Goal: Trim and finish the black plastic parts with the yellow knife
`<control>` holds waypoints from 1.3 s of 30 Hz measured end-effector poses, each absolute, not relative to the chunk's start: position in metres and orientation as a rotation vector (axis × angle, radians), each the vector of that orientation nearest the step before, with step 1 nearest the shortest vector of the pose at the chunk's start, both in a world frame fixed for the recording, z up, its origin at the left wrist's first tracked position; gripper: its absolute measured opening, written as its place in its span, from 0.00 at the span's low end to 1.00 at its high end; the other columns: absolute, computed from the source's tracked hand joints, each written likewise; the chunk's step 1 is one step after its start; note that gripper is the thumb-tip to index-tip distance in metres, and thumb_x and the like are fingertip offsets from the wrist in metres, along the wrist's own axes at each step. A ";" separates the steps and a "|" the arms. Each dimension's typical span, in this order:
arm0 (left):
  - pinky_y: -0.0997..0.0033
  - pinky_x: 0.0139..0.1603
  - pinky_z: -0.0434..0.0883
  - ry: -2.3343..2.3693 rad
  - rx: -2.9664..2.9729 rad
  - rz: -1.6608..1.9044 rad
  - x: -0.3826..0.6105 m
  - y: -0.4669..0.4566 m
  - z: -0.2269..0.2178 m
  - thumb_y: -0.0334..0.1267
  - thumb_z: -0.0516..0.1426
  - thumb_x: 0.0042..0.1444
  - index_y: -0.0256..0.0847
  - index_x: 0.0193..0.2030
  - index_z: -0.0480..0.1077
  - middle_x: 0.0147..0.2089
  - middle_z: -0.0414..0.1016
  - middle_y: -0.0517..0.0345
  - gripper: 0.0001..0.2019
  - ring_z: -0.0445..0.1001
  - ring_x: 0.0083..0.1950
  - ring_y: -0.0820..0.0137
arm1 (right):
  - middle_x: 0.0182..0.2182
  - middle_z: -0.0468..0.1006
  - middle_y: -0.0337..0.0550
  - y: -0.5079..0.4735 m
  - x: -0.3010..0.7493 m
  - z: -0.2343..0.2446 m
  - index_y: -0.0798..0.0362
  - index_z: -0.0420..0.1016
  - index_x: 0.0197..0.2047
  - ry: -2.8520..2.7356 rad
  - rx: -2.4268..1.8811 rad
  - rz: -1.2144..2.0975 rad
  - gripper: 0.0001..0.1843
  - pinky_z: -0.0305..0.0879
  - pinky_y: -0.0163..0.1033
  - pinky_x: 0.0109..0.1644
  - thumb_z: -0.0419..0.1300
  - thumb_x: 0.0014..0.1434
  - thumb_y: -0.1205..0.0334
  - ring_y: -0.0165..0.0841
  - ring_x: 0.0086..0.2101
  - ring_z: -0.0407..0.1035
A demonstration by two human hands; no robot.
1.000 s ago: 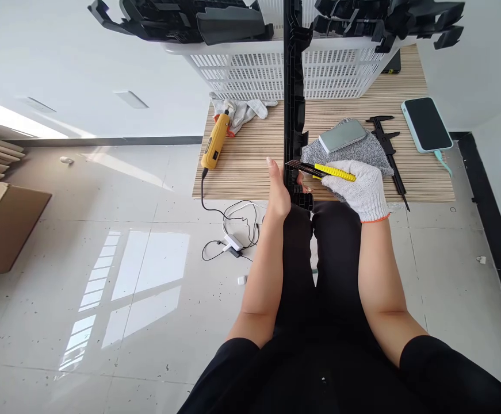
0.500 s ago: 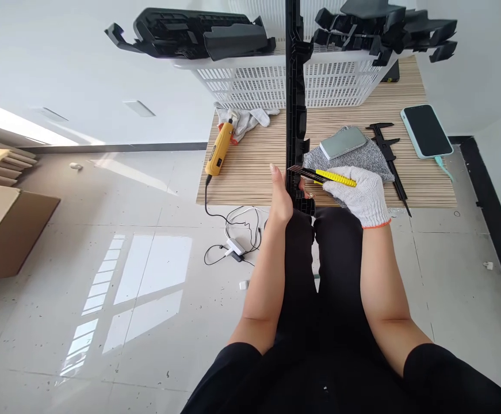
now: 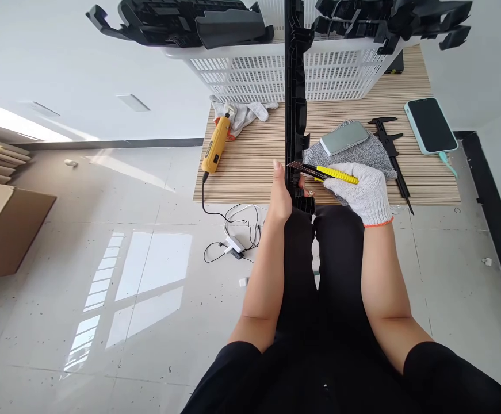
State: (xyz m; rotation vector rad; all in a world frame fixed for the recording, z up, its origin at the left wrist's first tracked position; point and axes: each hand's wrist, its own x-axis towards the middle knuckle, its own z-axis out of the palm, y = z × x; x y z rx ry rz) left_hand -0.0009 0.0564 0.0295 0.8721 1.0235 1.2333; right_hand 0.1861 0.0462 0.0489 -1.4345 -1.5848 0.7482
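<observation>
A long black plastic trim part (image 3: 295, 109) stands lengthwise in front of me, its near end by my knees. My bare left hand (image 3: 281, 192) is wrapped round it near that end, thumb on the left side and fingertips showing on the right. In my right hand (image 3: 360, 192), which wears a white knit glove, is a yellow and black utility knife (image 3: 336, 174). Its blade points left and lies at the trim part's surface; whether it cuts in cannot be made out. Just beyond the gloved hand lies a grey cloth (image 3: 379, 158) with a pale flat box (image 3: 345, 138) on top.
A white plastic basket (image 3: 250, 75) holds more black plastic parts (image 3: 181, 23) at the back. On the wooden table (image 3: 254, 184) lie a yellow rotary tool (image 3: 216, 144), a glove (image 3: 250, 112), black calipers (image 3: 391, 152) and a phone (image 3: 431, 123). Cables (image 3: 237, 241) run across the floor.
The view has shifted slightly, so the basket and its parts sit higher in the picture. Both hands keep their grips, and the knife stays at nearly the same spot on the trim part.
</observation>
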 end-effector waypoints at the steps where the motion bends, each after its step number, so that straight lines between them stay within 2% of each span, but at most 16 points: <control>1: 0.67 0.39 0.81 1.024 0.879 1.213 -0.002 0.056 0.030 0.73 0.42 0.68 0.44 0.37 0.74 0.26 0.67 0.59 0.35 0.73 0.28 0.71 | 0.42 0.88 0.42 0.047 0.186 0.047 0.46 0.89 0.46 -1.545 -1.432 0.758 0.16 0.81 0.49 0.51 0.74 0.55 0.51 0.43 0.45 0.82; 3: 0.67 0.41 0.81 1.013 0.910 1.168 -0.003 0.055 0.031 0.67 0.48 0.71 0.44 0.43 0.78 0.29 0.70 0.60 0.30 0.73 0.27 0.73 | 0.38 0.87 0.42 0.048 0.187 0.043 0.47 0.88 0.47 -1.427 -1.415 0.799 0.17 0.81 0.45 0.41 0.74 0.55 0.50 0.40 0.37 0.82; 6: 0.64 0.46 0.80 0.960 0.955 1.140 -0.005 0.054 0.032 0.58 0.57 0.70 0.43 0.49 0.80 0.33 0.76 0.60 0.21 0.76 0.29 0.73 | 0.32 0.84 0.40 0.052 0.190 0.037 0.49 0.86 0.46 -1.218 -1.374 0.880 0.19 0.71 0.39 0.25 0.72 0.56 0.47 0.32 0.24 0.73; 9: 0.63 0.46 0.80 0.912 0.993 1.147 -0.006 0.053 0.032 0.55 0.60 0.68 0.42 0.52 0.79 0.38 0.80 0.57 0.19 0.79 0.31 0.71 | 0.28 0.82 0.39 0.054 0.192 0.036 0.48 0.85 0.44 -1.107 -1.372 0.916 0.19 0.62 0.37 0.19 0.71 0.57 0.43 0.28 0.18 0.66; 13: 0.67 0.42 0.80 0.914 1.043 1.128 -0.007 0.053 0.033 0.55 0.59 0.70 0.43 0.53 0.79 0.42 0.84 0.55 0.19 0.84 0.38 0.67 | 0.26 0.80 0.39 0.054 0.192 0.040 0.46 0.83 0.42 -1.102 -1.398 0.919 0.19 0.60 0.39 0.19 0.71 0.57 0.41 0.30 0.18 0.66; 17: 0.69 0.39 0.80 0.969 1.035 1.125 -0.006 0.052 0.036 0.56 0.57 0.71 0.41 0.51 0.78 0.41 0.85 0.54 0.20 0.85 0.38 0.67 | 0.26 0.80 0.39 0.054 0.191 0.039 0.47 0.84 0.42 -1.061 -1.374 0.939 0.19 0.60 0.39 0.19 0.73 0.54 0.43 0.30 0.18 0.66; 23: 0.65 0.45 0.84 0.999 0.944 1.112 -0.003 0.051 0.039 0.53 0.58 0.71 0.42 0.51 0.77 0.43 0.85 0.54 0.17 0.86 0.40 0.66 | 0.28 0.81 0.38 0.054 0.189 0.042 0.48 0.84 0.42 -1.066 -1.370 0.964 0.19 0.62 0.37 0.18 0.74 0.54 0.45 0.28 0.18 0.66; 29: 0.66 0.47 0.85 1.045 0.940 1.114 -0.002 0.052 0.037 0.52 0.57 0.72 0.42 0.52 0.77 0.46 0.86 0.52 0.17 0.87 0.46 0.64 | 0.27 0.80 0.38 0.054 0.190 0.040 0.48 0.84 0.42 -1.132 -1.362 0.952 0.17 0.61 0.35 0.18 0.72 0.56 0.47 0.26 0.18 0.65; 33: 0.64 0.48 0.84 1.039 0.932 1.145 -0.001 0.053 0.036 0.52 0.57 0.72 0.42 0.53 0.77 0.48 0.86 0.52 0.16 0.87 0.45 0.65 | 0.27 0.79 0.37 0.055 0.192 0.036 0.48 0.84 0.44 -1.146 -1.357 0.953 0.18 0.61 0.35 0.19 0.72 0.56 0.46 0.27 0.19 0.65; 39: 0.68 0.46 0.84 1.020 0.969 1.181 -0.001 0.055 0.033 0.52 0.58 0.71 0.43 0.59 0.77 0.47 0.86 0.52 0.19 0.86 0.44 0.66 | 0.26 0.78 0.36 0.058 0.189 0.041 0.50 0.84 0.42 -1.091 -1.341 0.996 0.15 0.61 0.34 0.20 0.73 0.54 0.51 0.25 0.19 0.65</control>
